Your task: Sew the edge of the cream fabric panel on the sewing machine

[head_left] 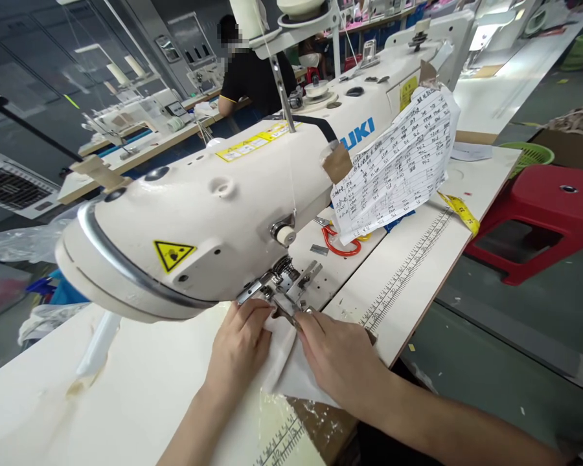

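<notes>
A white sewing machine (214,220) stands on the table, tilted across my view. A piece of white fabric (284,366) lies at the metal presser-foot area (284,291) and drapes toward the front edge. My left hand (243,340) is closed with its fingertips on the left side of the fabric, close beside the needle area. My right hand (340,356) grips the fabric's right side, thumb and fingers pressed together by the metal parts. The needle tip and the fabric edge under the foot are hidden.
Red-handled scissors (342,244) lie behind the needle area, beneath a handwritten paper sheet (393,168) taped to the machine. A yellow tape measure (461,210) hangs over the table edge near a red stool (544,213). A person in black (257,81) sits further back.
</notes>
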### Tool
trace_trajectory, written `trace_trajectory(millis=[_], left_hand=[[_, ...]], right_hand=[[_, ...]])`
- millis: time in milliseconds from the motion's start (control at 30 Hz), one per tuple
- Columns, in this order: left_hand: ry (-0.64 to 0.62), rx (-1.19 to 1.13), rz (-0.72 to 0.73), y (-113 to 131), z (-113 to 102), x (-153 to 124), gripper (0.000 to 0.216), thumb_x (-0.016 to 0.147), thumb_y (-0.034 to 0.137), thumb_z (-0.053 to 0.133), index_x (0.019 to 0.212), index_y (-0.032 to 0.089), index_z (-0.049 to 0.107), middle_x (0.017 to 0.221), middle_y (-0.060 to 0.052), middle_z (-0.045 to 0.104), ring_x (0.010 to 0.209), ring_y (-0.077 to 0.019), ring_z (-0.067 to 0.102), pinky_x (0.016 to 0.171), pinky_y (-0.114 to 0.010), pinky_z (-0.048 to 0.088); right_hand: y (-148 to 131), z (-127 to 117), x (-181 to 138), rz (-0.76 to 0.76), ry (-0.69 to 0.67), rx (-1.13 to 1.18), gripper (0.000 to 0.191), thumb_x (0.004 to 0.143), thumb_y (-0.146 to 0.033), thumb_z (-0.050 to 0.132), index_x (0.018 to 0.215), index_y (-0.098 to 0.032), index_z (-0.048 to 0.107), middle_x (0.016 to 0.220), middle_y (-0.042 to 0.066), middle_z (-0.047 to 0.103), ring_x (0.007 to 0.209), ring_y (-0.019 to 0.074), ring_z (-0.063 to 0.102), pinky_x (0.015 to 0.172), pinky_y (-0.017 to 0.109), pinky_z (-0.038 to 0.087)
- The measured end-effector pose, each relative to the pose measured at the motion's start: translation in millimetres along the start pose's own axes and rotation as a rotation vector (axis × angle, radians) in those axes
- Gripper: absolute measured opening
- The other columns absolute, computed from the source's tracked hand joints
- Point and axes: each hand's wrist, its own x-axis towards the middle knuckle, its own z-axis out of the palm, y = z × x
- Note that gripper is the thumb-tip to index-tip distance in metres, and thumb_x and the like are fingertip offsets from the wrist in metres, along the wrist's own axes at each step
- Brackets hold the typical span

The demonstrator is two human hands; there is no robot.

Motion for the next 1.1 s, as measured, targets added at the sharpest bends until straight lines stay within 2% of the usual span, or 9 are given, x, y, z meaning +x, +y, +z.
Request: trace_trajectory(millis=[167, 267, 367, 467, 633, 833, 1100], left_hand=[[-0.144, -0.110, -0.012, 6, -14, -1, 0.038, 0.088, -0.003, 0.040, 0.116, 0.015, 0.056, 0.112, -0.013, 0.058, 0.100, -0.0242, 0.056, 0.082, -0.040, 0.053], [-0.189, -0.028, -0.037, 19, -18, -1, 0.040, 0.088, -0.001, 0.037, 0.119, 0.012, 0.058, 0.114, -0.015, 0.057, 0.101, -0.0264, 0.054, 0.081, -0.042, 0.055], [-0.168, 0.083, -0.099, 35, -13, 0, 0.034, 0.088, 0.002, 0.039, 0.113, 0.008, 0.061, 0.112, -0.017, 0.058, 0.099, -0.0289, 0.054, 0.082, -0.046, 0.056], [-0.137, 0.145, -0.140, 45, -5, -4, 0.035, 0.086, 0.003, 0.041, 0.114, 0.004, 0.061, 0.115, -0.019, 0.059, 0.105, -0.0310, 0.054, 0.088, -0.047, 0.056], [-0.123, 0.151, -0.084, 46, -2, -17, 0.040, 0.090, 0.007, 0.039, 0.127, 0.001, 0.055, 0.126, -0.019, 0.060, 0.123, -0.0312, 0.050, 0.100, -0.048, 0.051], [-0.111, 0.155, -0.060, 40, -2, -20, 0.041, 0.092, 0.010, 0.039, 0.130, 0.003, 0.053, 0.130, -0.018, 0.062, 0.125, -0.0310, 0.051, 0.099, -0.050, 0.050], [-0.158, 0.177, -0.101, 40, 2, -20, 0.045, 0.095, 0.018, 0.036, 0.137, 0.002, 0.046, 0.137, -0.022, 0.054, 0.131, -0.0340, 0.045, 0.104, -0.050, 0.046]], right_hand=[[4, -18, -42, -0.014, 0.024, 0.204, 0.022, 0.091, -0.010, 0.044, 0.109, -0.018, 0.052, 0.084, 0.003, 0.069, 0.067, 0.0201, 0.068, 0.054, 0.030, 0.044], [10, -28, -72, -0.069, -0.034, 0.255, 0.024, 0.087, -0.005, 0.039, 0.101, -0.020, 0.051, 0.079, 0.001, 0.067, 0.061, 0.0164, 0.065, 0.049, 0.027, 0.040], [16, -30, -87, -0.113, -0.051, 0.232, 0.028, 0.088, -0.002, 0.034, 0.101, -0.020, 0.050, 0.078, 0.001, 0.066, 0.060, 0.0154, 0.064, 0.049, 0.027, 0.039], [21, -29, -87, -0.151, -0.047, 0.204, 0.029, 0.090, -0.002, 0.032, 0.107, -0.019, 0.049, 0.083, 0.002, 0.066, 0.066, 0.0174, 0.066, 0.054, 0.029, 0.042], [24, -29, -83, -0.183, -0.070, 0.186, 0.033, 0.092, -0.004, 0.031, 0.118, -0.018, 0.047, 0.090, 0.005, 0.067, 0.075, 0.0194, 0.067, 0.061, 0.029, 0.046], [22, -31, -80, -0.143, -0.143, 0.157, 0.030, 0.094, -0.006, 0.032, 0.118, -0.019, 0.047, 0.093, 0.005, 0.067, 0.079, 0.0206, 0.066, 0.064, 0.030, 0.047], [16, -33, -63, -0.124, -0.162, 0.014, 0.029, 0.088, -0.001, 0.040, 0.109, -0.018, 0.051, 0.091, 0.006, 0.068, 0.079, 0.0188, 0.067, 0.065, 0.026, 0.046]])
